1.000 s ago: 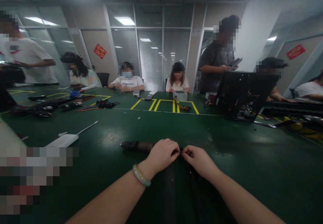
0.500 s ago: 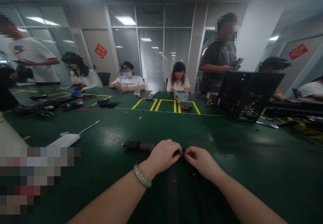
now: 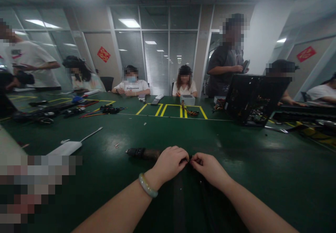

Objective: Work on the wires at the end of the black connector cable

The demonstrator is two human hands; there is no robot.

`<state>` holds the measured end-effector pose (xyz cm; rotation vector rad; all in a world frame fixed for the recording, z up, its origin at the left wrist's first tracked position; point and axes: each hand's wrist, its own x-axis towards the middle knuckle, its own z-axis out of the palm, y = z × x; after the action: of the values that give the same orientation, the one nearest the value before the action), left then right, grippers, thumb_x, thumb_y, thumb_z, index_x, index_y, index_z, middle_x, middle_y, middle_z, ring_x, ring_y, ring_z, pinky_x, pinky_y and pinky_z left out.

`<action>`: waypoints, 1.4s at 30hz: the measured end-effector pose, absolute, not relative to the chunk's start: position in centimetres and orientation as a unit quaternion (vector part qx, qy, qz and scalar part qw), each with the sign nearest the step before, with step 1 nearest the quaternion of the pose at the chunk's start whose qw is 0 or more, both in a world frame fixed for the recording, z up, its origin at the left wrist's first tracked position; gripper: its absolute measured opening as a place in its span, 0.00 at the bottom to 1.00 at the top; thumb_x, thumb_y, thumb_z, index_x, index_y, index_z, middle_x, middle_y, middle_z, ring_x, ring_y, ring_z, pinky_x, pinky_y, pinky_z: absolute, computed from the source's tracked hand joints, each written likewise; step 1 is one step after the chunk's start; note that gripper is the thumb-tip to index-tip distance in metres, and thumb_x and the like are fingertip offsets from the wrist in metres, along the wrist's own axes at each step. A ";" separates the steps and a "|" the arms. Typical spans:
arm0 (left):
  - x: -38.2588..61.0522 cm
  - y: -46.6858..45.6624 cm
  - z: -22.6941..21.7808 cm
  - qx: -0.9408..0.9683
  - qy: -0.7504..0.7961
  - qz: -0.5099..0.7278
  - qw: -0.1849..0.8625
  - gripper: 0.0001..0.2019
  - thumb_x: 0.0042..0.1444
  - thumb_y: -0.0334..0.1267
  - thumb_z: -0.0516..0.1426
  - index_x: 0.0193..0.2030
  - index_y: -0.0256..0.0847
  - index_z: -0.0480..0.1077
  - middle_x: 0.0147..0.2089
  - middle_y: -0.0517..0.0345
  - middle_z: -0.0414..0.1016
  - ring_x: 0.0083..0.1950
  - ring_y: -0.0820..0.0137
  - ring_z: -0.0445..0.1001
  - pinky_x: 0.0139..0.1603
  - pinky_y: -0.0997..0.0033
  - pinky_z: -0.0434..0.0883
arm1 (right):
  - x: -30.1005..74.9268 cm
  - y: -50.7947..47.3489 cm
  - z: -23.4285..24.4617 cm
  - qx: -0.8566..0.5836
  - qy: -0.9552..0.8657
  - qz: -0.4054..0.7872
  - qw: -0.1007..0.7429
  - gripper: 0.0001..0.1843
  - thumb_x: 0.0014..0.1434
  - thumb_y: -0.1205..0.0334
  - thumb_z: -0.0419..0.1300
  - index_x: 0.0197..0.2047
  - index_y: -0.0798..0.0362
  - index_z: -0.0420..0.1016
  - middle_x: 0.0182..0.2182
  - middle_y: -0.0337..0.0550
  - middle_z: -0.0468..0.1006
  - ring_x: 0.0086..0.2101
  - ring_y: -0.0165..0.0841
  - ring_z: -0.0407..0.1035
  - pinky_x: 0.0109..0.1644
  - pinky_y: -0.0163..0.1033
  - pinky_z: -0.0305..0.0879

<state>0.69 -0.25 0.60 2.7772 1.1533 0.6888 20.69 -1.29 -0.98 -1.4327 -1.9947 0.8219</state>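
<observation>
My left hand [image 3: 172, 161] lies at the middle of the table, fingers curled into a pinch, a pale green bangle [image 3: 147, 185] on its wrist. Beneath it and to its left lies a dark cylindrical tool [image 3: 151, 153] that looks like an electric screwdriver, its narrow metal tip pointing left; its right part is hidden by the hand. My right hand [image 3: 208, 166] faces the left one, thumb and finger pinched together. The fingertips of both hands nearly meet around something small and dark that I cannot make out. A dark cord-like strip [image 3: 203, 194] runs down below the right hand.
A white adapter-like object with a short cable [image 3: 65, 148] lies at left. Black cables and parts [image 3: 110, 108] lie farther back. At right stands an open black computer case [image 3: 257, 100]. Several people sit or stand around the green table [image 3: 249, 149]; a small grey box [image 3: 187, 100] sits across it.
The view has shifted slightly. Both hands keep nearly the same pinched pose, with only tiny finger movement. The standing person at right has moved the handheld object a little.
</observation>
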 end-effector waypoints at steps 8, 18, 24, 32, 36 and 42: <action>0.8 -0.5 0.7 0.894 0.384 0.230 0.016 0.03 0.59 0.34 0.58 0.40 0.42 0.70 0.43 0.58 0.74 0.46 0.66 0.70 0.49 0.63 0.65 | 20.6 -1.5 -0.6 -0.535 -0.739 0.311 0.267 0.08 0.59 0.60 0.56 0.36 0.51 0.77 0.31 0.39 0.79 0.31 0.33 0.73 0.33 0.33 0.61; 1.1 -0.7 0.7 0.895 0.377 0.238 0.013 0.04 0.57 0.30 0.58 0.39 0.43 0.70 0.42 0.60 0.74 0.47 0.68 0.70 0.53 0.63 0.64 | 20.6 -1.4 -0.8 -0.527 -0.740 0.324 0.266 0.08 0.59 0.59 0.57 0.37 0.51 0.77 0.30 0.38 0.79 0.30 0.32 0.72 0.32 0.33 0.61; 1.1 -0.7 0.7 0.898 0.376 0.230 0.011 0.03 0.59 0.31 0.57 0.38 0.42 0.70 0.42 0.59 0.74 0.47 0.67 0.71 0.52 0.63 0.64 | 20.5 -1.5 -0.9 -0.533 -0.738 0.316 0.267 0.08 0.59 0.59 0.58 0.37 0.51 0.77 0.30 0.39 0.80 0.31 0.33 0.72 0.33 0.33 0.61; 1.0 -0.7 0.6 0.884 0.395 0.251 0.016 0.06 0.57 0.36 0.60 0.40 0.41 0.69 0.43 0.57 0.73 0.47 0.64 0.70 0.52 0.60 0.64 | 20.6 -1.6 -0.6 -0.534 -0.734 0.318 0.274 0.08 0.60 0.60 0.56 0.36 0.51 0.76 0.32 0.39 0.80 0.33 0.33 0.73 0.34 0.33 0.62; 1.0 -0.7 0.6 0.894 0.379 0.240 0.012 0.04 0.57 0.31 0.58 0.39 0.42 0.70 0.43 0.59 0.74 0.48 0.66 0.70 0.55 0.61 0.63 | 20.7 -1.4 -1.1 -0.537 -0.736 0.308 0.273 0.07 0.59 0.61 0.56 0.34 0.52 0.75 0.30 0.38 0.79 0.31 0.32 0.72 0.33 0.32 0.61; 1.0 -0.8 0.7 0.889 0.381 0.253 0.013 0.04 0.57 0.31 0.59 0.39 0.43 0.69 0.43 0.60 0.74 0.48 0.67 0.70 0.61 0.58 0.59 | 20.6 -1.4 -1.1 -0.534 -0.743 0.297 0.273 0.07 0.59 0.61 0.56 0.34 0.51 0.75 0.30 0.38 0.79 0.30 0.32 0.71 0.32 0.32 0.60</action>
<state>1.01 -0.77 0.68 2.7714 1.1862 0.7891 20.63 -1.41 -1.10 -1.4373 -1.9981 0.8002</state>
